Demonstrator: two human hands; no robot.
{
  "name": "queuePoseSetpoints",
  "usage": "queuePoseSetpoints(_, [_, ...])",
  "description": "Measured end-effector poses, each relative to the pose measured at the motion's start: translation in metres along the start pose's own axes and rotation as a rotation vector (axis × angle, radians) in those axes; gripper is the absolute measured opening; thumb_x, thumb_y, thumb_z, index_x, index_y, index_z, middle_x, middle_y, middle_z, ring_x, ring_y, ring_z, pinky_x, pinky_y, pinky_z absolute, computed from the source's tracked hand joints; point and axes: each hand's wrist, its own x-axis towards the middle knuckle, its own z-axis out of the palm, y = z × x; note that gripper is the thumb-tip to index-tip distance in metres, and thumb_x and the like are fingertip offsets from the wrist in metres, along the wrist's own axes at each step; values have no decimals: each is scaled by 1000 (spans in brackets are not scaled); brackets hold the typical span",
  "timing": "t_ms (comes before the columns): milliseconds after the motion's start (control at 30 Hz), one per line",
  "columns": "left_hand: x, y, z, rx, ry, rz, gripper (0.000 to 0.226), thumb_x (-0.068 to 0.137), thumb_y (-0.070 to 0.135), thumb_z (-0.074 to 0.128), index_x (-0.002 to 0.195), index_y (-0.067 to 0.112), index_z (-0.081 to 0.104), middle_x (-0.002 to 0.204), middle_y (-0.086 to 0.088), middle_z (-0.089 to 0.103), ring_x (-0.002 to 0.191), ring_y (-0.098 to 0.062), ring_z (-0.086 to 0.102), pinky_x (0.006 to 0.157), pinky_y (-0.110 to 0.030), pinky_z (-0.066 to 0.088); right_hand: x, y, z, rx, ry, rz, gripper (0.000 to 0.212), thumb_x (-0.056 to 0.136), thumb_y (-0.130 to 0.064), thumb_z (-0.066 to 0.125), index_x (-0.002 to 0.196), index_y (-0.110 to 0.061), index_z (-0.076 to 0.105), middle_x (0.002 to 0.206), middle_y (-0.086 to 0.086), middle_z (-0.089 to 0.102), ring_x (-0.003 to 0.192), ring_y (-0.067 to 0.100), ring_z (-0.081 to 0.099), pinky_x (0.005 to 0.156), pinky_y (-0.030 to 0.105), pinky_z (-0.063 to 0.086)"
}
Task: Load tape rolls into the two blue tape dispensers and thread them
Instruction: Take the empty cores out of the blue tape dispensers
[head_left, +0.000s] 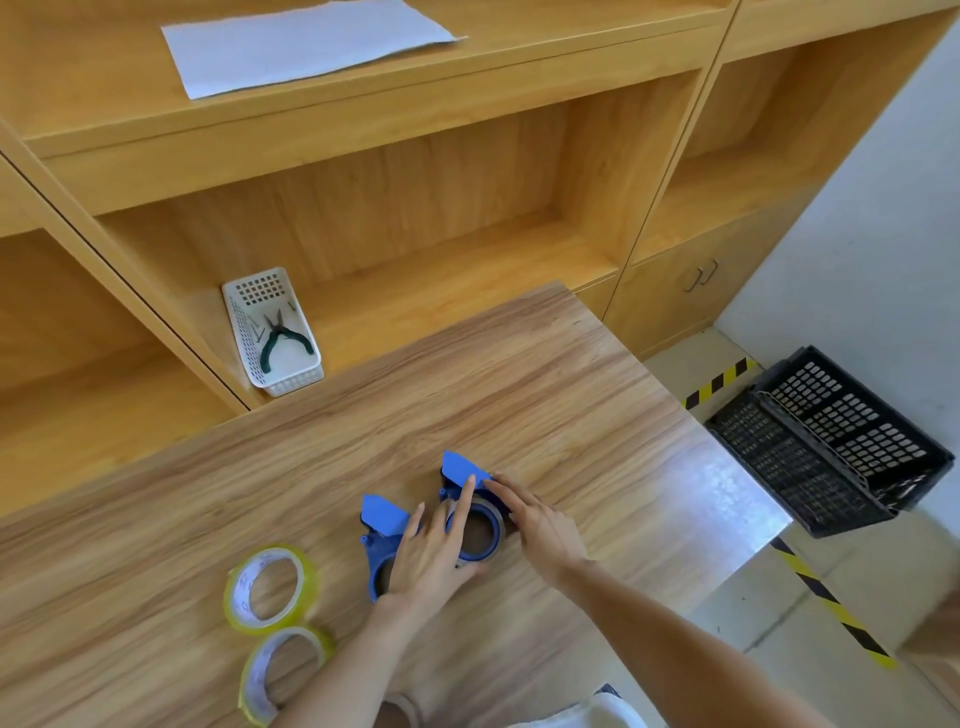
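Two blue tape dispensers lie side by side on the wooden table (571, 415). The right dispenser (460, 467) has a tape roll (491, 530) seated on its hub. My left hand (434, 551) lies across that roll, its index finger stretched up toward the blue flap. My right hand (540, 525) grips the right dispenser's right side, fingertips at the flap. The left dispenser (382, 519) is partly hidden under my left hand. Two yellowish clear tape rolls lie loose at the near left, one (270, 587) flat and one (280, 670) nearer the table edge.
A white plastic basket (244, 332) holding green-handled pliers (283, 338) stands on the shelf behind the table. A white paper sheet (306, 41) lies on the upper shelf. A black crate (831, 441) sits on the floor to the right, beside yellow-black floor tape.
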Motion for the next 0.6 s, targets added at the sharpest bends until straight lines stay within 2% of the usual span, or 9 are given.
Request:
queuePoseSetpoints(100, [-1,3,-9,-28,-44,-17,114,80,67,61,156,21,-11,133,0,59,127,-14,55,121,-37,20,2,2,-6,-73,45,32,83,86,6,44,147,-45,22,155,-25,27,115,14,62,73,31,54])
queuePoseSetpoints(233, [5,11,-20,-90,-102,-56,115,81,59,66,156,20,-13,135,-3,57,130,-18,52,121,-33,18,3,-3,-12,-63,95,98,72,90,-4,46,144,-46,22,135,-18,54,102,13,68,66,32,53])
queuePoseSetpoints(300, [8,14,-23,-104,-78,-34,116,81,55,69,155,20,-12,126,-1,60,122,-18,56,118,-30,26,2,-5,-14,-30,99,121,64,93,-9,48,142,-44,26,128,-15,58,99,10,68,65,30,50])
queuePoseSetpoints(400, [10,18,-27,-138,-16,-17,113,77,59,68,156,22,-3,115,1,64,106,-18,61,100,-28,46,0,-6,-18,-39,82,119,56,92,-12,48,135,-43,31,119,-14,62,97,16,68,66,33,51])
queuePoseSetpoints(467, [11,20,-32,-196,-12,-53,109,77,65,61,157,27,-1,116,3,62,107,-17,59,91,-27,50,0,-6,-21,-29,71,127,54,91,-13,46,134,-42,34,118,-12,63,98,24,66,66,33,46])
queuePoseSetpoints(533, [11,21,-38,-261,12,-81,105,75,70,54,157,32,0,119,5,60,108,-14,58,85,-28,53,0,-6,-23,-8,80,132,57,89,-12,46,137,-40,34,122,-11,59,103,25,63,68,33,44])
queuePoseSetpoints(600, [8,24,-47,-328,38,-82,101,73,68,54,155,37,4,125,7,57,112,-12,56,85,-29,53,0,-7,-27,6,103,137,56,89,-12,48,138,-37,36,127,-12,56,109,23,59,71,33,44])
